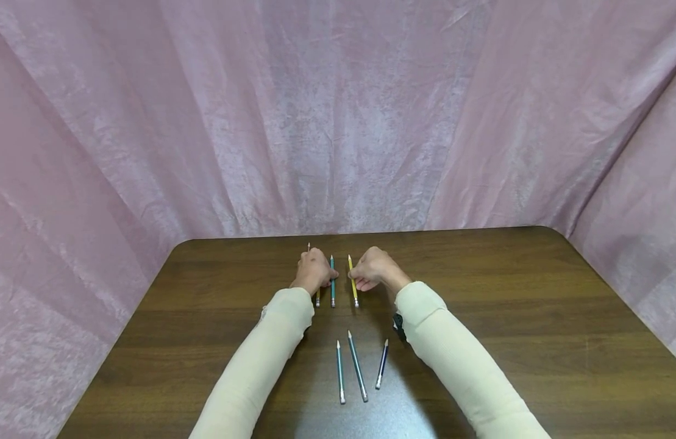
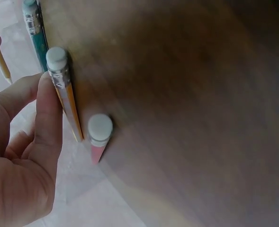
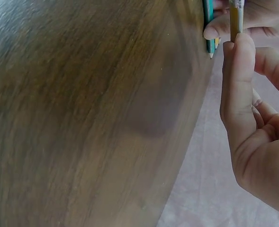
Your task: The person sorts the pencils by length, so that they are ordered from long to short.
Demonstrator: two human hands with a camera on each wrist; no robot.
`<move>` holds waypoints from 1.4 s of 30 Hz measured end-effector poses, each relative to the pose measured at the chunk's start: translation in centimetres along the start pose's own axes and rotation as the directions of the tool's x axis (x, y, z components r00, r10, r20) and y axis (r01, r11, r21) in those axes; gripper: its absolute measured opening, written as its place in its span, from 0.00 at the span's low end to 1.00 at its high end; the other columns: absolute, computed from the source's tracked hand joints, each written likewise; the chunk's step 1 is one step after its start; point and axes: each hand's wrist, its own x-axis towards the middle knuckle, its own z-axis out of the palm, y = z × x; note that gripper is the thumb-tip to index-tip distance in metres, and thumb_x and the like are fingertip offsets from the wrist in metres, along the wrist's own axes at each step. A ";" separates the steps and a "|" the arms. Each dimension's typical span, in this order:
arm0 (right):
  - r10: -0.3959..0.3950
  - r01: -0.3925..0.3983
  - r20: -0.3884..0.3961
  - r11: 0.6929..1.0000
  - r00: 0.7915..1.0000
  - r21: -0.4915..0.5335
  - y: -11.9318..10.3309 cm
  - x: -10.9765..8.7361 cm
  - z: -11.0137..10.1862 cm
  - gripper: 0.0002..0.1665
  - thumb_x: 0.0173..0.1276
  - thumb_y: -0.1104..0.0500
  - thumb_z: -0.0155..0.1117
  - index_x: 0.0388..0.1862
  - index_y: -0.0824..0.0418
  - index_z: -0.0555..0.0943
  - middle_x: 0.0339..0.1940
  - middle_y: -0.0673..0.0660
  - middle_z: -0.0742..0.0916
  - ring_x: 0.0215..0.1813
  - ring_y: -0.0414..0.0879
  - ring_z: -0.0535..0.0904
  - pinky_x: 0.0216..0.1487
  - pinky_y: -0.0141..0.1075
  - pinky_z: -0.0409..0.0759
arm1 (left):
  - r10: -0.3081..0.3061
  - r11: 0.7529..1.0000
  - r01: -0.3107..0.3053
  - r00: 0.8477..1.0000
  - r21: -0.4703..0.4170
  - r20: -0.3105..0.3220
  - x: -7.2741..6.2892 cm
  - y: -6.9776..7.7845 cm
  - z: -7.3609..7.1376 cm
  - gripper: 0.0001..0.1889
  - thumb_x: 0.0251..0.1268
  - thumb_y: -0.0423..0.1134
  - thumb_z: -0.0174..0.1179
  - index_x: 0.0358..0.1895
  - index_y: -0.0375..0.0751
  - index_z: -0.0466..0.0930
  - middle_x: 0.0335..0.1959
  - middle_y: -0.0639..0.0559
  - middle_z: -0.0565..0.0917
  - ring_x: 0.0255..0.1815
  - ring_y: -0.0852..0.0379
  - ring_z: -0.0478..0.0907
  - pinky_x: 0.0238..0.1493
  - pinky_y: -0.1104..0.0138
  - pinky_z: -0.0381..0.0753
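Far on the brown wooden table (image 1: 480, 286), the left hand (image 1: 314, 268) pinches a slim teal pencil (image 1: 333, 294); near its right, the right hand (image 1: 375, 267) pinches a slim yellow pencil (image 1: 355, 294). Lining up seems in hand; next likely calls for settling both parallel

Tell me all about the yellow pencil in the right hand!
The yellow pencil is thin, with a sharpened, pale tip at the far end and a silvery band and eraser at the near end. The right hand pinches it over the far part of the table. Whether it touches down, I can't tell.
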 end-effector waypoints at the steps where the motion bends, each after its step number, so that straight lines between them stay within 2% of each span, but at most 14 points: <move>1: 0.002 -0.002 -0.002 1.000 1.000 0.006 0.0 0.1 0.1 0.05 0.65 0.69 0.65 0.32 0.73 0.84 0.16 0.56 0.83 0.17 0.40 0.80 0.25 0.31 0.87 | 0.000 1.000 0.000 1.000 -0.006 0.004 0.0 0.0 0.0 0.12 0.54 0.38 0.76 0.20 0.39 0.84 0.21 0.47 0.83 0.28 0.49 0.82 0.40 0.61 0.85; 6: 0.017 -0.017 -0.002 0.999 1.000 0.041 0.0 0.5 0.6 0.04 0.64 0.71 0.65 0.31 0.74 0.83 0.15 0.56 0.82 0.16 0.40 0.79 0.23 0.30 0.85 | -0.015 0.999 0.015 1.000 -0.031 0.019 -0.1 0.1 0.0 0.12 0.54 0.37 0.76 0.21 0.38 0.84 0.15 0.50 0.83 0.21 0.54 0.82 0.33 0.64 0.85; 9: 0.025 -0.025 0.000 0.999 1.000 0.041 0.1 0.7 0.9 0.04 0.64 0.71 0.65 0.29 0.72 0.81 0.15 0.56 0.82 0.16 0.40 0.79 0.22 0.30 0.85 | -0.019 1.000 0.019 1.000 -0.008 0.014 -0.1 0.2 0.0 0.12 0.54 0.39 0.77 0.24 0.37 0.83 0.22 0.47 0.84 0.25 0.50 0.83 0.34 0.64 0.86; 14: 0.047 -0.046 -0.010 0.998 0.999 0.038 0.3 1.3 1.3 0.08 0.64 0.71 0.66 0.25 0.69 0.79 0.15 0.57 0.82 0.15 0.40 0.79 0.21 0.29 0.85 | 0.004 0.999 -0.005 1.000 0.045 0.007 0.0 0.2 0.0 0.13 0.55 0.42 0.77 0.25 0.38 0.83 0.36 0.40 0.82 0.37 0.43 0.82 0.41 0.61 0.86; 20: 0.060 -0.060 -0.026 0.998 0.998 0.024 0.4 2.1 1.5 0.10 0.64 0.70 0.68 0.24 0.69 0.79 0.15 0.58 0.82 0.15 0.41 0.79 0.20 0.29 0.84 | 0.000 1.000 0.000 0.999 0.014 0.034 -0.1 0.1 -0.1 0.12 0.58 0.40 0.74 0.23 0.39 0.83 0.35 0.41 0.82 0.34 0.45 0.81 0.36 0.62 0.86; 24: 0.074 -0.074 -0.036 0.997 0.997 0.010 0.5 2.6 1.6 0.10 0.64 0.69 0.69 0.24 0.69 0.80 0.15 0.58 0.83 0.14 0.41 0.79 0.20 0.30 0.84 | -0.007 1.000 0.007 1.000 0.023 0.016 0.0 0.2 0.0 0.12 0.58 0.40 0.74 0.25 0.38 0.84 0.41 0.37 0.81 0.37 0.44 0.80 0.37 0.62 0.85; 32: 0.096 -0.097 -0.058 0.995 0.994 -0.014 0.3 3.1 2.1 0.09 0.64 0.68 0.71 0.25 0.71 0.82 0.15 0.59 0.84 0.14 0.42 0.80 0.21 0.32 0.85 | -0.012 1.000 0.012 1.000 0.020 0.020 0.0 0.3 0.0 0.11 0.58 0.39 0.74 0.26 0.36 0.84 0.50 0.33 0.79 0.43 0.40 0.80 0.43 0.60 0.86; 35: 0.096 -0.097 -0.064 0.995 0.993 -0.015 0.2 3.0 2.2 0.09 0.64 0.68 0.70 0.25 0.71 0.82 0.16 0.59 0.85 0.15 0.42 0.80 0.22 0.32 0.86 | -0.011 1.000 0.011 1.000 0.017 0.019 0.0 0.3 0.0 0.11 0.58 0.39 0.74 0.25 0.37 0.84 0.50 0.33 0.79 0.42 0.40 0.80 0.42 0.60 0.85; 42: 0.082 -0.083 -0.071 0.996 0.994 -0.018 0.0 2.4 2.2 0.08 0.63 0.68 0.71 0.27 0.70 0.82 0.19 0.60 0.86 0.15 0.42 0.81 0.23 0.33 0.87 | -0.002 1.000 0.002 1.000 0.028 0.016 0.0 0.2 0.0 0.12 0.57 0.39 0.75 0.24 0.37 0.84 0.42 0.37 0.80 0.38 0.42 0.81 0.40 0.61 0.86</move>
